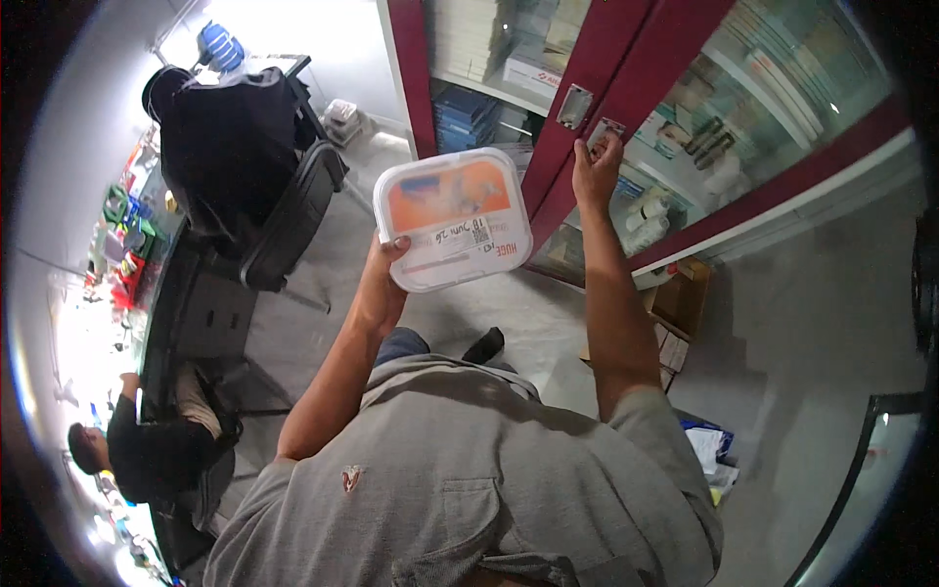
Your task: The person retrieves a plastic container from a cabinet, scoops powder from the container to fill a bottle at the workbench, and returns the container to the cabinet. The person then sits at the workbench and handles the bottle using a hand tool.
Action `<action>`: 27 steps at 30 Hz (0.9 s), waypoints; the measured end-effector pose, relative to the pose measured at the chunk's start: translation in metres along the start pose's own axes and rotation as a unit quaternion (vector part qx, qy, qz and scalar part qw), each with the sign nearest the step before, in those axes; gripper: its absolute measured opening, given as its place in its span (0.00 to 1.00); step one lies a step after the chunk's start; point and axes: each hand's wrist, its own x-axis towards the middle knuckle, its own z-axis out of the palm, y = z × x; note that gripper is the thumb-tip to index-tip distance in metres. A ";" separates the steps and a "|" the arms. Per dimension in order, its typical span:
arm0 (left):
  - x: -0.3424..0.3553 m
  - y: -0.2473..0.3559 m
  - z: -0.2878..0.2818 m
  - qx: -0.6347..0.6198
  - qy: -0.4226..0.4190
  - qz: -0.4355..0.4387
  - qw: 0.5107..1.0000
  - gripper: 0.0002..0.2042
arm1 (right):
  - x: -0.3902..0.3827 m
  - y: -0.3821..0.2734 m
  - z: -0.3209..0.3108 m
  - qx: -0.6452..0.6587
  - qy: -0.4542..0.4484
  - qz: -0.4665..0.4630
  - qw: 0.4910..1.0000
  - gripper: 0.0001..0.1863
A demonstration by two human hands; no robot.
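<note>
My left hand (389, 262) holds a white-lidded plastic food container (452, 217) with an orange panel and a label on its lid, thumb over the near left edge. My right hand (597, 161) is closed on the metal handle (608, 128) of a maroon-framed glass cabinet door (668, 59). A second metal handle (573, 106) is on the door just left of it. Behind the glass are shelves with boxes, blue stacks (465, 119) and assorted small items.
A chair draped in black cloth (225, 157) stands upper left beside a long cluttered bench (147, 264). A co-worker (156, 440) sits at that bench, lower left. Cardboard boxes (685, 303) lie by the cabinet's foot. A dark-framed glass panel (861, 460) is at lower right.
</note>
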 end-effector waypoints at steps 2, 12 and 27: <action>0.013 -0.005 0.001 0.000 -0.010 0.024 1.000 0.38 | -0.003 0.000 -0.009 0.033 -0.041 0.039 0.998 0.26; 0.038 0.005 -0.007 -0.018 -0.112 -0.033 0.993 0.39 | -0.235 -0.062 -0.140 0.156 0.037 0.212 0.964 0.36; 0.021 -0.067 0.023 -0.048 -0.226 -0.093 0.968 0.40 | -0.271 -0.110 -0.234 0.409 0.029 0.529 0.743 0.39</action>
